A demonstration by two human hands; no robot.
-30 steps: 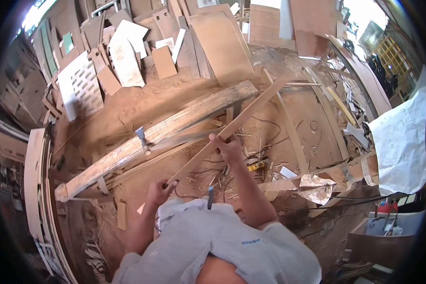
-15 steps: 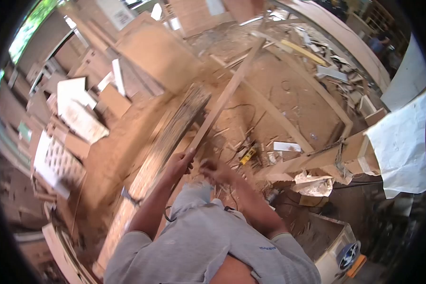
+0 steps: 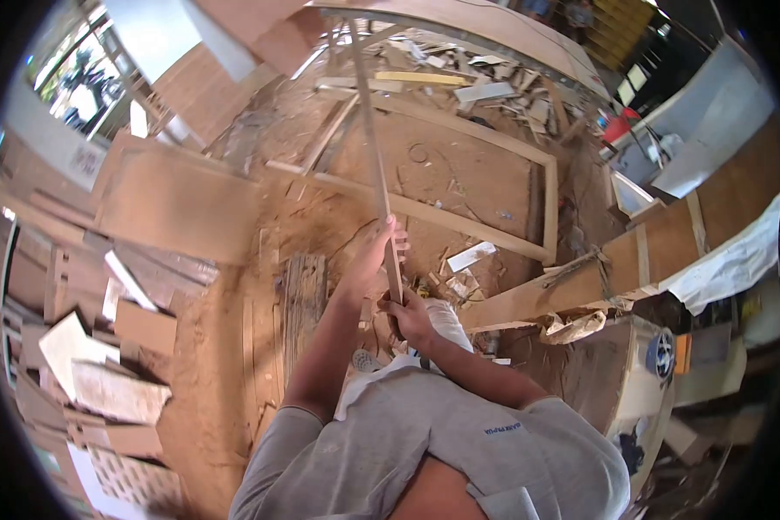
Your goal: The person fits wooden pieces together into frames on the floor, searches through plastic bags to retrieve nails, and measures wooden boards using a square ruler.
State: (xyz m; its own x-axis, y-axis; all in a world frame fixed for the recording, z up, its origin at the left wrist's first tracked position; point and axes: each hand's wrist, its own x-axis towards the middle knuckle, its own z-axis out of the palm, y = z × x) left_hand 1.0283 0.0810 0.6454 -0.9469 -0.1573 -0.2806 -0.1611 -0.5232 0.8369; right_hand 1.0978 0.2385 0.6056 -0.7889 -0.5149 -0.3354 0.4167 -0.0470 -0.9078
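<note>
Fingers of the left hand (image 3: 377, 250) are slightly parted and reach past the right side of the strip (image 3: 372, 130), the palm being laid along its left side; whether they are pressed on it cannot be told. By the right hand (image 3: 413, 321) the near end is gripped, fingers curled around the wood. From the two hands, in front of the body, the strip is extended away, its far end seen against the edge of the bench (image 3: 494, 35); whether contact is made there cannot be told. Beyond the hands, the frame (image 3: 550, 208) is laid on the ground and is crossed in view by the strip. As judged from this view, the strip has been taken up and is in mid-handling: no fastening of it to anything is seen, and any laying down or fixing is left undone. In the frame, rails appear to be met at the right-hand corners, though whether they are fastened cannot be told. To the left, the beam (image 3: 303, 295) is seen near the left forearm; offcuts (image 3: 542, 113) are heaped beyond the frame.
</note>
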